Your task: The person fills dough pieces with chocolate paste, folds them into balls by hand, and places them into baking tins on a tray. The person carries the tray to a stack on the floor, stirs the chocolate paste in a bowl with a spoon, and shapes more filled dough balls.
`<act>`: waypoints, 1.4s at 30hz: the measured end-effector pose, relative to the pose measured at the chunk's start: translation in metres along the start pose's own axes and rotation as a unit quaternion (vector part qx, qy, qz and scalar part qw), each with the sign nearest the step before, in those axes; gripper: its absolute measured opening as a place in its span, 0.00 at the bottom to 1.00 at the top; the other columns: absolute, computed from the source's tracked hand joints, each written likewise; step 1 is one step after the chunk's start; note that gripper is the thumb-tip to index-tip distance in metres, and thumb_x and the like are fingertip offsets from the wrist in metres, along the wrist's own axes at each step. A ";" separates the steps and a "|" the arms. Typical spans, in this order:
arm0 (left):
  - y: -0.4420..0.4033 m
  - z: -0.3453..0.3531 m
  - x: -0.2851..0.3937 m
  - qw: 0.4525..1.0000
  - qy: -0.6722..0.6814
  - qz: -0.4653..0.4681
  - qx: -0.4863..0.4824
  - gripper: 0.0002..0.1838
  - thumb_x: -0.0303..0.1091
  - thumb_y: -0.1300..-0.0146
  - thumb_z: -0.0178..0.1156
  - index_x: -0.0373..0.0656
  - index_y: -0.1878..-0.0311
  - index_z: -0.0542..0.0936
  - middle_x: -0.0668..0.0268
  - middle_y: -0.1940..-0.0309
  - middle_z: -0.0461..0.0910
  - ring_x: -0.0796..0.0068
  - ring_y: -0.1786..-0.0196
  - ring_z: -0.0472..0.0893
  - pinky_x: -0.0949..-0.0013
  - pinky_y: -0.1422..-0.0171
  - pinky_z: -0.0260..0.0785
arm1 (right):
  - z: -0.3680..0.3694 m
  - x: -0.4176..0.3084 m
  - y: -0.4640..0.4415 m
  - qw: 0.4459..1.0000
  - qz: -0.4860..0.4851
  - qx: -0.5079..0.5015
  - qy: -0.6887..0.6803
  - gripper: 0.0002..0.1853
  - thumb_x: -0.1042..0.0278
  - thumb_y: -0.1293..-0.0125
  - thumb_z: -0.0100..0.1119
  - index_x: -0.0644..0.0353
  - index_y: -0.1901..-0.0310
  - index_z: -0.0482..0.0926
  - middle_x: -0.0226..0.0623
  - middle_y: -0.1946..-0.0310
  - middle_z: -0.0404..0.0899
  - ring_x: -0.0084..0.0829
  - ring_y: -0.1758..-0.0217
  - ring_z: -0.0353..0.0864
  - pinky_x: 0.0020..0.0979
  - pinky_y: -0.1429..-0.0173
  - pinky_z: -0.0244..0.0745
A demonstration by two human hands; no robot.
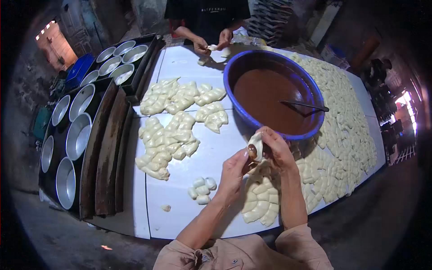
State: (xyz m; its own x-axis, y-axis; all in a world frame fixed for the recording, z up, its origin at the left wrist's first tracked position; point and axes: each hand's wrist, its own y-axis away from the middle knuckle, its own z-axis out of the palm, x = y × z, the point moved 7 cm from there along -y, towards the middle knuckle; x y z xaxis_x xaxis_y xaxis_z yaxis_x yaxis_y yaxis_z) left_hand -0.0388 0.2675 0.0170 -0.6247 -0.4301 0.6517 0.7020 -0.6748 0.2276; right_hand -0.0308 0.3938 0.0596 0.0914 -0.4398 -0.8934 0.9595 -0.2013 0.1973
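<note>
The person wears a creased, pinkish-beige shirt (245, 252), its left sleeve (176, 255) and right sleeve (300, 243) leaving the forearms bare; a small round button (234, 261) and an unreadable dark mark (206, 258) show; left hand (235, 168) and right hand (280, 152) are ungloved

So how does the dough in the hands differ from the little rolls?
The dough is held up between the left hand and right hand; the rolls sit bunched on the table. The dough is open, showing brown filling; the rolls look closed, with no filling visible. Both are pale.
</note>
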 end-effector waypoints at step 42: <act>0.045 -0.082 0.034 0.984 -0.156 -0.055 0.059 0.17 0.31 0.37 0.69 0.37 0.47 0.83 0.63 0.59 0.85 0.77 0.59 0.85 0.75 0.58 0.79 | 0.062 0.069 0.040 0.957 -0.103 -0.092 0.255 0.08 0.67 0.28 0.57 0.63 0.56 0.77 0.31 0.62 0.74 0.24 0.57 0.74 0.29 0.47 0.69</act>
State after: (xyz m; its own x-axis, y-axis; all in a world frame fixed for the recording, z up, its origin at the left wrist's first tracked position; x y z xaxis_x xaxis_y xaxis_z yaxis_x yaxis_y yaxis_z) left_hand -0.0565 0.1732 -0.0097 -0.5773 -0.1405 0.8044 0.6817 -0.6252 0.3800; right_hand -0.0028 0.3010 0.0314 -0.0323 0.0869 -0.9957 0.9975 -0.0603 -0.0376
